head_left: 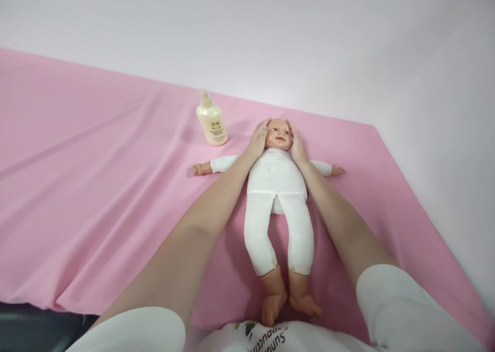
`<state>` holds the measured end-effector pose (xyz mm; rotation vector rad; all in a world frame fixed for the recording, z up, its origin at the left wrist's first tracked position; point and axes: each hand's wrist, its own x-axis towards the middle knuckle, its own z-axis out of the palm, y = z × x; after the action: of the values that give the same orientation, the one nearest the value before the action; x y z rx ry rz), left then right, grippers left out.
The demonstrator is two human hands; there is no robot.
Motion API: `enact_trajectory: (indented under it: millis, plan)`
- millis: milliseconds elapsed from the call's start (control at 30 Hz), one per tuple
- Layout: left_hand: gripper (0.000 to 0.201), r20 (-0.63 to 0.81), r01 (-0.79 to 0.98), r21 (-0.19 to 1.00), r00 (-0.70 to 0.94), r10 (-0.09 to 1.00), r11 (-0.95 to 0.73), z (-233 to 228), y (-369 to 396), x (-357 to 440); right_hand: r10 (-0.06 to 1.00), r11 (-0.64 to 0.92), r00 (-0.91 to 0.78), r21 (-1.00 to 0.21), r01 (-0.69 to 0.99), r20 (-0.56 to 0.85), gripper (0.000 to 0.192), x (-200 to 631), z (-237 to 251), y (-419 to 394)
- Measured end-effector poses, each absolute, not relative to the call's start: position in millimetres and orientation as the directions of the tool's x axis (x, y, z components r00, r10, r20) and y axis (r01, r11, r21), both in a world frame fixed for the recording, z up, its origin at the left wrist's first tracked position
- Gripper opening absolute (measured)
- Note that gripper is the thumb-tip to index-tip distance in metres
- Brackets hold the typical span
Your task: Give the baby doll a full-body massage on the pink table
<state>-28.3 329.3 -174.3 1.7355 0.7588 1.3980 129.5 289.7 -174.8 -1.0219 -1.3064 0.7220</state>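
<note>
Left fingers: the left hand [258, 139] lies flat against one side of the doll's head [278, 133], fingers open and laid along the temple and crown, tips reaching toward the top of the head.
Right fingers: the right hand [297, 144] mirrors it on the other side, fingers spread and pressed to the cheek and temple; the head sits cupped between both palms, not clenched.
Forearms: both bare forearms run from the bottom of the view up along either side of the doll's body, the left one crossing over the doll's near arm; short white sleeves [402, 310] show at the lower corners.
Doll: a baby doll [276, 187] lies on its back, face up, head pointing away from the person. It wears a white soft suit; arms stretched out to both sides, legs straight toward the person, bare feet [288, 300] close to the person's shirt.
Bottle: a cream-coloured pump bottle [211, 121] stands upright just beyond the left hand, near the doll's head but not touching it.
Surface: a pink cloth [96, 187] covers the bed or table under everything, with long folds on the left side.
Background: a plain pale wall [270, 32] rises behind the cloth's far edge.
</note>
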Motion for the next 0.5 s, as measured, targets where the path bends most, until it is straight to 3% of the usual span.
enact_trajectory:
  millis: [167, 333, 500]
  plan:
    - [0.080, 0.648, 0.060, 0.709, 0.338, 0.682, -0.703, -166.0, 318.8, -42.9, 0.816, 0.548, -0.020, -0.764, 0.341, 0.577, 0.081, 131.4, -159.9, 270.0]
    - [0.081, 0.602, 0.076, 0.748, 0.339, 0.723, -0.659, -166.5, 322.5, -40.4, 0.814, 0.547, -0.029, -0.750, 0.371, 0.580, 0.083, 132.3, -159.0, 271.3]
    - [0.075, 0.563, 0.032, 0.800, 0.308, 0.767, -0.599, -172.4, 329.1, -39.8, 0.853, 0.486, 0.041, -0.821, 0.300, 0.520, 0.078, 131.9, -170.0, 283.5]
